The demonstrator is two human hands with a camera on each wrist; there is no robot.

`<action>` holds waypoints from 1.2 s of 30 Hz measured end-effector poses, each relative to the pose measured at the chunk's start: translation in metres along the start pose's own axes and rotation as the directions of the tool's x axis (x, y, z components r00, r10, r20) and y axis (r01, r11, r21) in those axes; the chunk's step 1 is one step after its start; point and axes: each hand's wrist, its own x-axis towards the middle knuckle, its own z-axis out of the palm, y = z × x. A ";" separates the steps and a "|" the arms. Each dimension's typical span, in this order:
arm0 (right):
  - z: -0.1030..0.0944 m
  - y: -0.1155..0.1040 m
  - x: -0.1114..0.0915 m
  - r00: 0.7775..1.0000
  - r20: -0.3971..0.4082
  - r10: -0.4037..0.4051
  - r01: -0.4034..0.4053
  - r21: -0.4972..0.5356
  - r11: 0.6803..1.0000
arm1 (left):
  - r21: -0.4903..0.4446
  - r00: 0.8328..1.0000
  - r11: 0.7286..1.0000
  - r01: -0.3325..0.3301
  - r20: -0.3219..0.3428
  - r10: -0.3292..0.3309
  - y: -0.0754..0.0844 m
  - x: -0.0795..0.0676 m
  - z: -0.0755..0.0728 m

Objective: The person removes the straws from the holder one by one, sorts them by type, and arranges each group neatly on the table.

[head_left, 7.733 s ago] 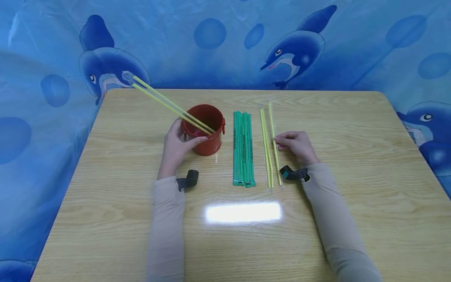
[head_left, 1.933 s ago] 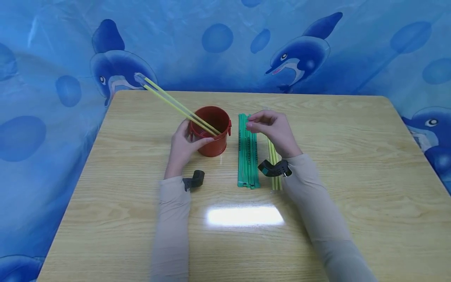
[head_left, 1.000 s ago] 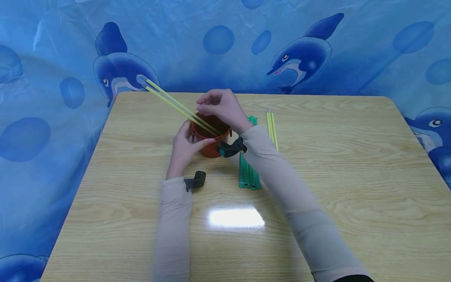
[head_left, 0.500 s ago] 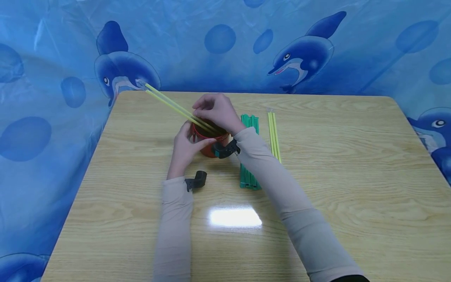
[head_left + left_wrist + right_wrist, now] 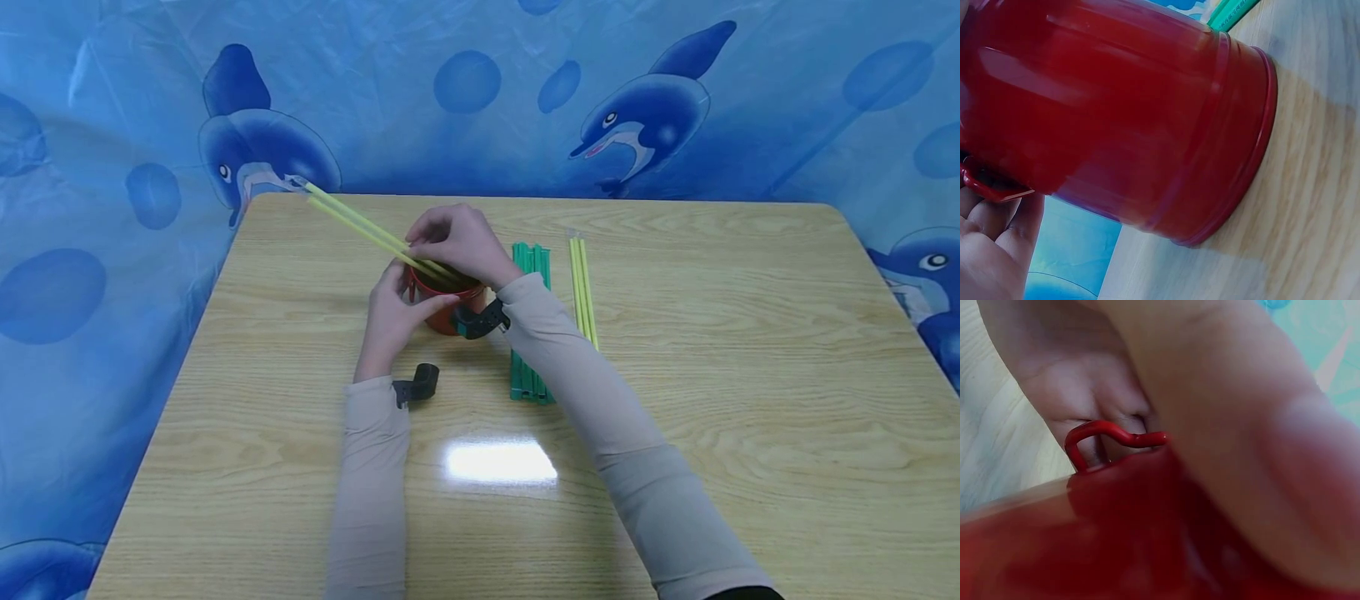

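In the head view a red bucket (image 5: 435, 315) stands upright on the table. My left hand (image 5: 390, 317) grips it, thumb along the near rim and fingers round the left side. The left wrist view shows its red wall (image 5: 1122, 119) and fingers (image 5: 997, 225) by the handle. Yellow straws (image 5: 352, 218), seemingly in clear wrap, lean leftward out of the bucket. My right hand (image 5: 461, 242) is over the mouth, thumb and forefinger pinching these straws at the rim. In the right wrist view its other fingers are beside a red side handle (image 5: 1100, 428). The bucket's inside is mostly hidden.
Several green-wrapped sticks (image 5: 531, 258) lie side by side right of the bucket, partly under the right forearm. Further right lie more yellow straws (image 5: 582, 283). A wooden table (image 5: 750, 375) meets a blue dolphin-print sheet (image 5: 495, 150) at the back.
My right hand has moved left from the yellow straws on the table, across the green sticks, to the bucket. The leaning straws' tips have dropped slightly and closed together. My left hand keeps its grip.
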 end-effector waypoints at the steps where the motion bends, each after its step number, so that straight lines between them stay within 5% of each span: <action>1: 0.000 0.000 0.000 1.000 0.007 0.003 -0.003 -0.004 1.000 | 0.004 1.000 1.000 0.002 -0.002 -0.002 0.000 0.000 0.000; 11: 0.002 0.001 0.000 1.000 0.025 0.011 -0.010 -0.039 0.999 | 0.002 1.000 1.000 0.005 -0.008 -0.005 0.001 -0.001 0.000; 36: -0.005 0.002 -0.008 0.988 -0.142 -0.061 0.074 0.092 0.993 | -0.002 1.000 1.000 0.010 -0.010 -0.010 0.000 0.000 0.001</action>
